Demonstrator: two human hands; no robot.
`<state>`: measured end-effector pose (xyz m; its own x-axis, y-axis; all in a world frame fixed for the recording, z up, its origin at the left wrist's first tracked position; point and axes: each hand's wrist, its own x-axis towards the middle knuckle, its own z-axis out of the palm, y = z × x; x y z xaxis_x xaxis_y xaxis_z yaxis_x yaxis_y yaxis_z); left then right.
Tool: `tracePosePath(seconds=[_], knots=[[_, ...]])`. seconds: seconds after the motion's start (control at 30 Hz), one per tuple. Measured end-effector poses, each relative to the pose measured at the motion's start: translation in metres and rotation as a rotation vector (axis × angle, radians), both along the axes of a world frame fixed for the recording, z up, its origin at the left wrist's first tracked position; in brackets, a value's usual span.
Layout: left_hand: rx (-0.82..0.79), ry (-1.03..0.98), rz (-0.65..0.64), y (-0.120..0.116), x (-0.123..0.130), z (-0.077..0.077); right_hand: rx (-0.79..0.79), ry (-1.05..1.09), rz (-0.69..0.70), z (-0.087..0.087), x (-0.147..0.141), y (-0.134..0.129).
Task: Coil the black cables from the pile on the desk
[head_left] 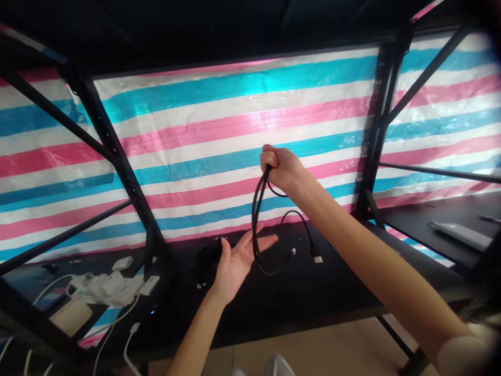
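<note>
A looped black USB cable (255,214) hangs from my right hand (278,163), whose fingers are closed round the top of the coil. One end with a USB plug (317,258) dangles to the right of the loops, above the black shelf. Lower and to the left, my left hand (237,263) is open, palm up and fingers spread, beside the hanging loops; whether its fingertips touch the cable I cannot tell. Behind the left hand, another bundle of black cable (205,258) lies on the shelf, partly hidden by that hand.
White chargers and adapters (113,286) crowd the left side, with white cables trailing down. Black rack posts (117,167) stand left and right. A striped plastic sheet (235,120) hangs behind. A white device (462,235) lies on the right-hand shelf. Another shelf spans overhead.
</note>
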<state>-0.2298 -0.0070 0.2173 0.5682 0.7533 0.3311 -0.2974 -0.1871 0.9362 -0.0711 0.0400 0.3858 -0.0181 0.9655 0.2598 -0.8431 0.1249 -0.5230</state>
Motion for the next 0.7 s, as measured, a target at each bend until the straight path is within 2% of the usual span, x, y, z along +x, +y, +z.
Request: tracePosePath(seconds=[0.03,0.1,0.2,0.33,0.43,0.5,0.6,0.7], knots=[[-0.021,-0.012,-0.059,-0.007,0.005,0.006,0.01,0.028,0.026,0.002,-0.004,0.004],[-0.055,0.037,-0.068,-0.014,0.009,0.013,0.015,0.054,0.058,0.002,-0.002,0.01],[-0.144,0.07,0.09,-0.015,0.0,0.012,-0.031,0.043,0.04,-0.006,0.023,0.022],[-0.265,0.073,0.233,-0.01,-0.028,0.007,-0.18,0.038,-0.079,-0.027,0.077,0.041],[-0.299,0.138,0.264,-0.011,-0.048,0.008,-0.222,0.02,-0.105,-0.05,0.107,0.049],[-0.281,0.147,0.303,-0.012,-0.054,0.011,-0.238,0.002,-0.113,-0.069,0.115,0.049],[-0.257,0.101,0.36,-0.01,-0.055,0.019,-0.302,-0.068,-0.071,-0.103,0.108,0.039],[-0.28,0.069,0.377,-0.003,-0.051,0.028,-0.41,-0.179,0.067,-0.138,0.093,0.019]])
